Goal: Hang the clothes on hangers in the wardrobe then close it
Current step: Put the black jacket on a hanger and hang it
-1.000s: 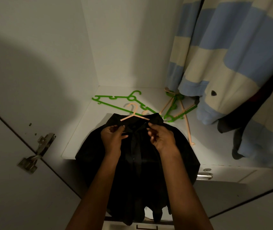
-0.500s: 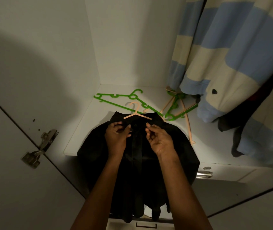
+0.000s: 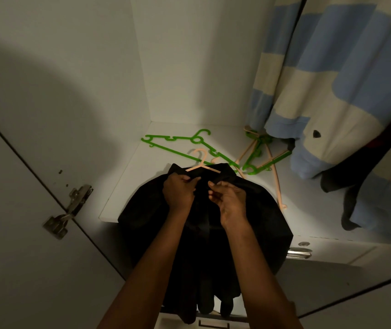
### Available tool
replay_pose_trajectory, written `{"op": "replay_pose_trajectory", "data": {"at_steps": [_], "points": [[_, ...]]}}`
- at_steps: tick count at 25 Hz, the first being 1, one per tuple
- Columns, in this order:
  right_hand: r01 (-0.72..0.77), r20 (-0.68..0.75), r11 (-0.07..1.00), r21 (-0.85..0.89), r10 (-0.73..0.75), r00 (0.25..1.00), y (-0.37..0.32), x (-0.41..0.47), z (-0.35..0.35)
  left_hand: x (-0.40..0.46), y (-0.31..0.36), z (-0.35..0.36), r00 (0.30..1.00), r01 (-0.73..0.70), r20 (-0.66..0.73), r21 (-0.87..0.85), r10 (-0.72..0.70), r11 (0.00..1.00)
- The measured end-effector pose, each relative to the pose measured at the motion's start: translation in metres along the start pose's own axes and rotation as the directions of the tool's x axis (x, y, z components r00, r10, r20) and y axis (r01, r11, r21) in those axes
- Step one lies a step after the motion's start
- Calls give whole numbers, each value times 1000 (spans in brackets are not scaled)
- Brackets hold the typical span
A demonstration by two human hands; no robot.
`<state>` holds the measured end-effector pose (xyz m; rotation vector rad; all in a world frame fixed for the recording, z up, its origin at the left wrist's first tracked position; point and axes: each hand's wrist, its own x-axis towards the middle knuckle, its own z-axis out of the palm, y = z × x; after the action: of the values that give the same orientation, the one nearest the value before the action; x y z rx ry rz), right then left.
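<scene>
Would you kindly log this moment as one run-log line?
phase: fitting black shirt on peach hanger | left hand: pinching collar | right hand: pinching collar | not hung yet

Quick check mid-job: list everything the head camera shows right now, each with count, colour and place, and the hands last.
black shirt: one, black, draped over the front edge of the wardrobe shelf, collar end up.
peach hanger: one, peach, inside the shirt's collar, hook sticking out.
green hangers: at least two, green, loose on the shelf behind the shirt.
loose peach hangers: count unclear, peach, on the shelf, tangled with a green one.
striped garment: one, blue and cream, hanging at right.
dark clothing: count unclear, dark, below the striped garment.
wardrobe shelf: one, white.
door hinge: one, metal, left door.
left hand: pinches the collar.
right hand: pinches the collar.
</scene>
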<state>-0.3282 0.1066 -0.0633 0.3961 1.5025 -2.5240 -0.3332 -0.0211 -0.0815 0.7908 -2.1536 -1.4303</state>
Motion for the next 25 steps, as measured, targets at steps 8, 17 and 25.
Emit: {"op": "replay_pose_trajectory", "data": {"at_steps": [8, 17, 25], "points": [[108, -70, 985, -131, -118, 991, 6, 2, 8, 0, 1, 16, 981, -134, -88, 343, 174, 930], [264, -41, 870, -416, -308, 951, 22, 20, 25, 9, -11, 2, 989, -149, 3, -84, 149, 985], [411, 48, 675, -613, -487, 872, 42, 32, 22, 12, -15, -18, 952, 62, 291, -483, 93, 874]]}}
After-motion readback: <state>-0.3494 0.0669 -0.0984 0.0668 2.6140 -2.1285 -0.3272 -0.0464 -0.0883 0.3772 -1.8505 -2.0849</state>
